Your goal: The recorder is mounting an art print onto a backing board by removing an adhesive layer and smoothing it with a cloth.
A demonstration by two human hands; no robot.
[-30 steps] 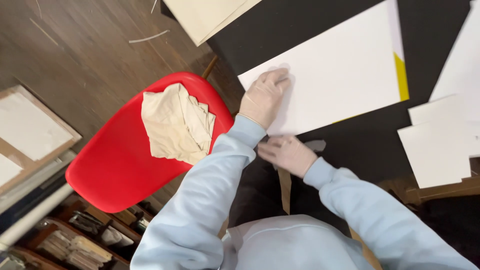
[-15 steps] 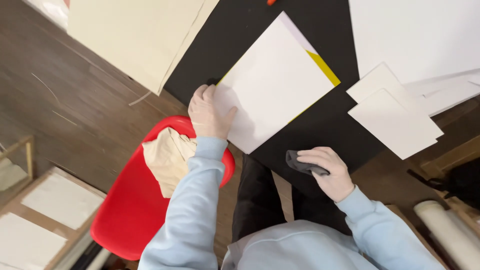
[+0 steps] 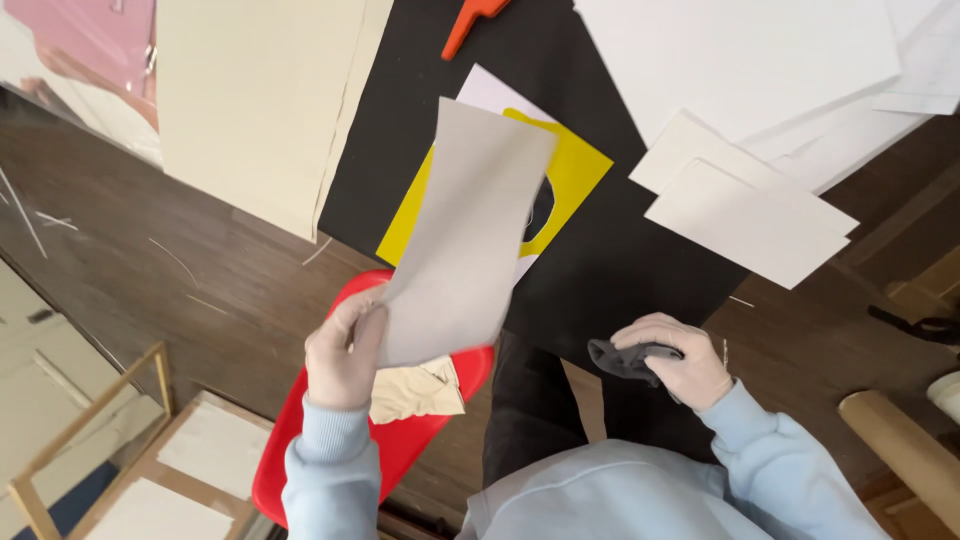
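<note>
A grey sheet [image 3: 462,235] is pinched at its lower left corner by the fingers of the left hand [image 3: 343,355], thumb on the near face, the rest closed behind it. The sheet is held up off the table, tilted, and it hides part of a yellow card [image 3: 575,170] lying on the black mat [image 3: 620,270]. It is judged light and fairly stiff, since it stands from one corner without drooping; it would likely crease if squeezed hard, so an edge or corner is the place to take it, with a flat pinch.

A dark cloth [image 3: 628,358] is gripped by the right hand [image 3: 672,358], fingers curled shut round it, at the near edge of the mat. The cloth is soft and bunched.

Below the left hand a red chair [image 3: 395,450] is seen, with a crumpled beige paper [image 3: 415,392] on its seat. Farther out, white sheets [image 3: 750,215] lie on the mat to the right, a large cream board [image 3: 255,100] lies to the left, and an orange tool [image 3: 470,22] lies at the top edge.
</note>
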